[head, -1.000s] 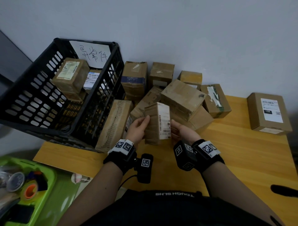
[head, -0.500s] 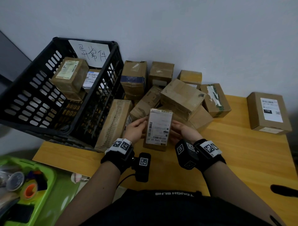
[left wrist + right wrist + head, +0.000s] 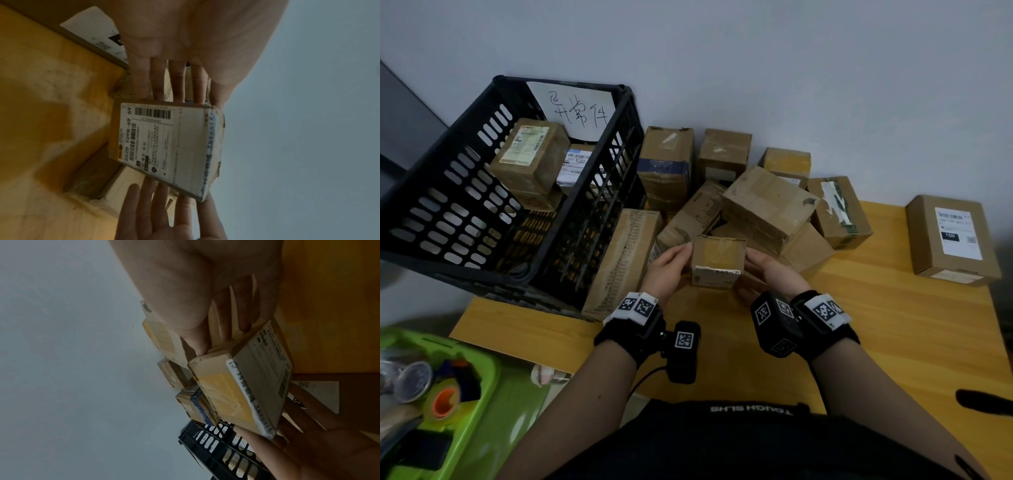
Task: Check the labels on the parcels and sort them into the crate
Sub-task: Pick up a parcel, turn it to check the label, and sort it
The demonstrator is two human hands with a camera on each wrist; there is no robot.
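I hold a small brown parcel [image 3: 717, 255] above the wooden table [image 3: 893, 342], my left hand [image 3: 677, 261] on its left end and my right hand [image 3: 756, 264] on its right end. A yellow-taped side is on top. Its white barcode label [image 3: 162, 142] faces down towards me and reads clearly in the left wrist view. The parcel [image 3: 230, 394] also shows in the right wrist view, thumb and fingers of each hand on its ends. The black crate [image 3: 458, 205] stands tilted at the left with labelled parcels [image 3: 527, 154] and a handwritten sheet inside.
A heap of brown parcels [image 3: 767, 202] lies against the wall behind my hands. A long box [image 3: 619, 260] leans on the crate. One labelled parcel [image 3: 952, 240] sits alone at the far right. A green bin [image 3: 465, 394] with tape rolls is below the table's left edge.
Both hands have kept turning the parcel. Its label faced right, then up towards the camera, and now tips down towards me with the taped side on top.
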